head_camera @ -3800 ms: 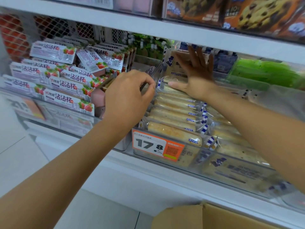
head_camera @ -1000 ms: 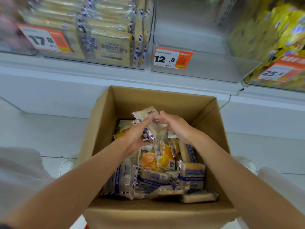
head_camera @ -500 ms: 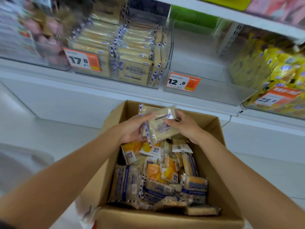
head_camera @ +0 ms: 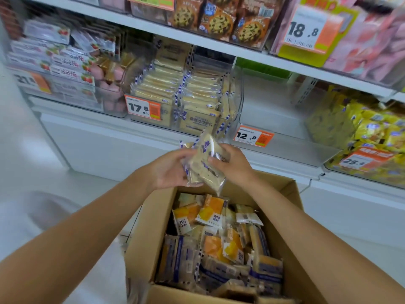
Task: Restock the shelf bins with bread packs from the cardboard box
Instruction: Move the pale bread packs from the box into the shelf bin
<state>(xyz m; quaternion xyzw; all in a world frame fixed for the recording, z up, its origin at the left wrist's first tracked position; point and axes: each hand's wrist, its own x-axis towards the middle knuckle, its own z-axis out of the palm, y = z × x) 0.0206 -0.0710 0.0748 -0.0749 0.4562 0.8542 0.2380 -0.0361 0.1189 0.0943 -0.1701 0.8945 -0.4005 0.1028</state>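
Note:
Both hands hold a small stack of clear-wrapped bread packs (head_camera: 205, 165) with blue-and-white striped edges, lifted above the open cardboard box (head_camera: 142, 238). My left hand (head_camera: 169, 170) cups the stack from the left and below. My right hand (head_camera: 232, 164) grips it from the right, fingers curled over the top pack. The box holds several more bread packs (head_camera: 219, 244), some orange and yellow, some blue-banded. Straight ahead on the shelf, a clear bin (head_camera: 175, 93) with a 17.8 tag is filled with the same striped packs.
To the right of the filled bin stands a clear bin (head_camera: 274, 110) with a 12.8 tag and nothing visible in it. Yellow packs (head_camera: 361, 128) fill the bin at far right. Strawberry snack boxes (head_camera: 57, 60) lie at left; cookie packs (head_camera: 219, 16) sit on the shelf above.
Both hands have risen out of the box with the bread packs, up to the height of the shelf's lower edge. The view has tilted up from the box toward the shelves.

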